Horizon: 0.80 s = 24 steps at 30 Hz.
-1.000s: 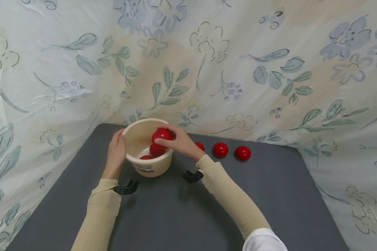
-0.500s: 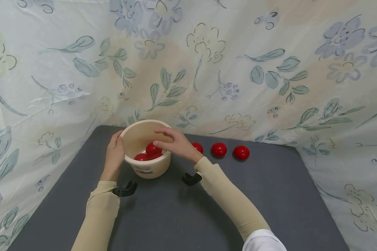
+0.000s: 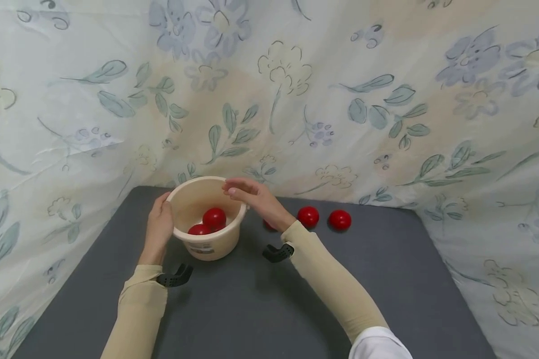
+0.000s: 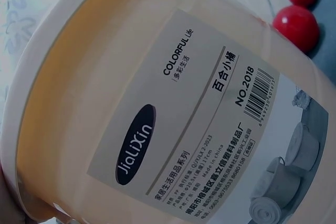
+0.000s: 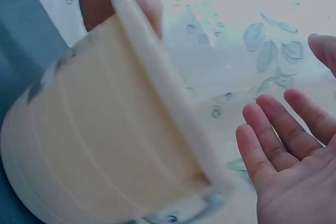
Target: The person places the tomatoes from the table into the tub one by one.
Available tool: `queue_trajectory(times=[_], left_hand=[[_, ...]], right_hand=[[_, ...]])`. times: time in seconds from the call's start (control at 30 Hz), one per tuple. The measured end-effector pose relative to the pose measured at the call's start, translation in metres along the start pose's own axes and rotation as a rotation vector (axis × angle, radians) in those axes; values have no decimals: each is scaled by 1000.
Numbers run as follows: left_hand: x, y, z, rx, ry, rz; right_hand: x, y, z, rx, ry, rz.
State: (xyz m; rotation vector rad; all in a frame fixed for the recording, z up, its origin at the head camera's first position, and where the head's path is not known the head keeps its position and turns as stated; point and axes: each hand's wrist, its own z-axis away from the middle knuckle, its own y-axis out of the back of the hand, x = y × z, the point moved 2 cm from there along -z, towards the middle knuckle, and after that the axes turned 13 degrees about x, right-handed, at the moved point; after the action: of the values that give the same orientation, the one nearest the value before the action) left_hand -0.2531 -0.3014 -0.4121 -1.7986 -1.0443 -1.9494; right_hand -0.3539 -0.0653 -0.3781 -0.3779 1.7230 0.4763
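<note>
A cream plastic bucket [image 3: 215, 248], with a printed label [image 4: 194, 124] facing the left wrist camera, stands tilted slightly at the back left of the table. My left hand [image 3: 158, 225] grips its left rim. Inside lie glossy red balls, one [image 3: 214, 218] resting above others at the near wall. My right hand [image 3: 264, 203] hovers by the bucket's right rim with fingers spread and nothing in them. In the right wrist view, the right hand's palm and fingers [image 5: 278, 140] show bare beside the rim. A red ball [image 3: 268, 226] on the table is mostly hidden behind that hand.
Two more red balls, one [image 3: 308, 217] nearer and one [image 3: 340, 220] farther right, sit in a row along the back of the dark grey table [image 3: 233, 309]. A floral cloth [image 3: 296, 109] hangs behind and at both sides.
My right hand has let go of a red ball, which dropped into the bucket, and has moved to the right rim. The left hand still grips the rim. The head view has shifted slightly.
</note>
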Motion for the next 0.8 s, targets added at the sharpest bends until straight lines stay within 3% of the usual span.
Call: queue_trajectory(times=[0.33, 0.6, 0.8], left_hand=[[4, 0, 5, -18, 11, -7], [5, -2, 3, -24, 16, 0], [1, -1, 2, -25, 26, 4]], right_hand=[[-34, 52, 10, 45, 91, -4], [-46, 118, 19, 207, 159, 12], [-42, 178, 33, 358, 127, -83]])
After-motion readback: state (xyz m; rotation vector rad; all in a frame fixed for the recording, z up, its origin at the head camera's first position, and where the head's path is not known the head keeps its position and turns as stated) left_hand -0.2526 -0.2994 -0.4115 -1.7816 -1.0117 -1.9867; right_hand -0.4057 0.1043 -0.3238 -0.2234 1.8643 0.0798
